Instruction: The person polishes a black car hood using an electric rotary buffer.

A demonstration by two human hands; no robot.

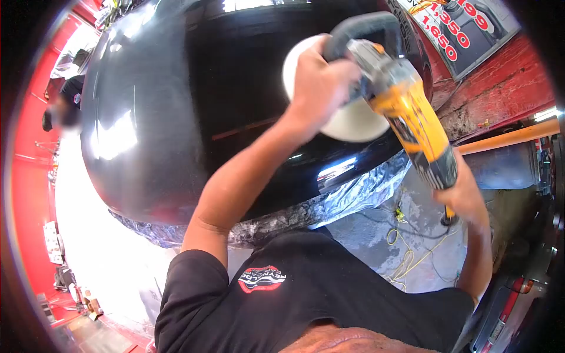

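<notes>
The left hand (322,85) grips the dark loop handle (366,28) at the head of a yellow and black polisher (415,120), while the right hand (462,188) wraps its rear end. The polisher's white pad (359,122) lies over the right side of a glossy black car panel (235,82). Crinkled silver sheeting (353,197) runs along the panel's near edge. A yellow cord (406,259) loops on the floor (371,241) at right; a price sign (462,32) stands far right.
</notes>
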